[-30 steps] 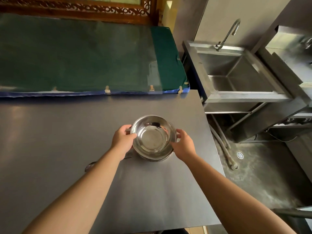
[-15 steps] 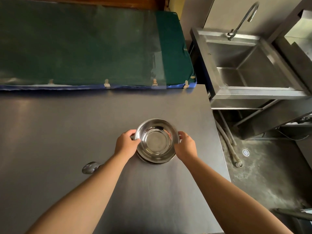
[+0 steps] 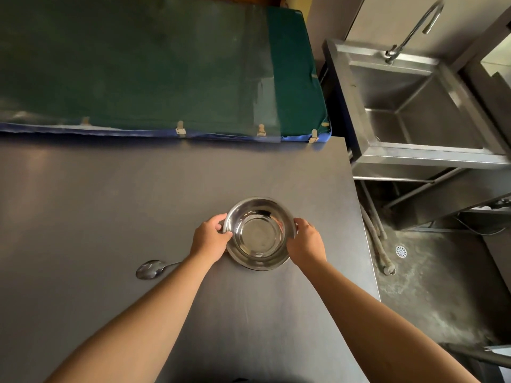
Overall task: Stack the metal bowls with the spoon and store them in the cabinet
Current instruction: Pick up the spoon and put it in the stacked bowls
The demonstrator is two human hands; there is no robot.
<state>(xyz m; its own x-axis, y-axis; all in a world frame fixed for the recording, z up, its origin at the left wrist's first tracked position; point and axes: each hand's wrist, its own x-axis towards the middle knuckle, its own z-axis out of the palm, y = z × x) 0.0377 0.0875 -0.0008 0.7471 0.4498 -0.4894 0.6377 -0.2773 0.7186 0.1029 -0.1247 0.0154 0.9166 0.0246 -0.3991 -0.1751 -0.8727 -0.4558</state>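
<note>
Spoon: It is seen lying flat on the grey table, left of the bowls and partly hidden by the left arm. It is not yet in the stack.
Left hand: It is curled on the left rim, with the fingers pressed against the metal.
Bowls: One shiny bowl is seen sitting inside another, near the table's right side. The stack rests on the table.
Right hand: It is wrapped on the right rim in the same way.
Doing it well: The top bowl should be pushed down evenly, so the stack sits flat. The spoon should be laid inside next.
Cabinet: None can be seen here.
</note>
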